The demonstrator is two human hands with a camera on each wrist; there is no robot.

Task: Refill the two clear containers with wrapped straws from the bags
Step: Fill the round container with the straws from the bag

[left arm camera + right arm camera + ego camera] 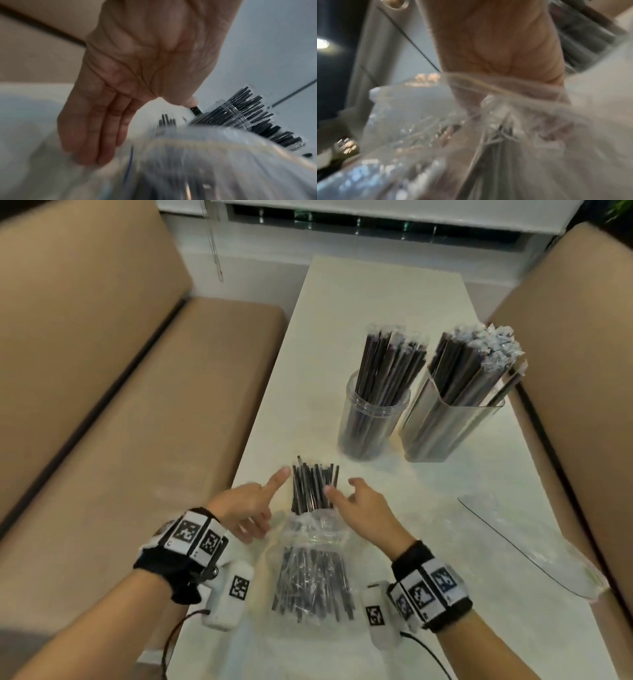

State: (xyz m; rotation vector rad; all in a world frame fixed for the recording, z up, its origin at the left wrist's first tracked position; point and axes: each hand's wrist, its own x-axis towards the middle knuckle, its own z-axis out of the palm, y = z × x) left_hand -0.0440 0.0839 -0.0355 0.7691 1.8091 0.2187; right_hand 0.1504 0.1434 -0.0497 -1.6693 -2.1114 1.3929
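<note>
A clear plastic bag [313, 542] of black wrapped straws lies on the white table [376, 302] just in front of me. A bundle of straws [313, 486] sticks out of its far mouth. My left hand [263, 505] is at the left of the bundle, fingers straight, holding nothing. In the left wrist view its palm [137, 67] hangs above the bag [205, 155]. My right hand [346, 491] rests with spread fingers on the bundle's right side. Farther right stand a round clear jar [373, 419] and a rectangular clear container [448, 422], both holding straws upright.
An empty clear bag [534, 539] lies flat near the table's right edge. Tan padded benches [120, 405] flank the table on both sides. A blind cord [214, 241] hangs by the window at the far end. The right wrist view is blurred, with plastic film over the fingers.
</note>
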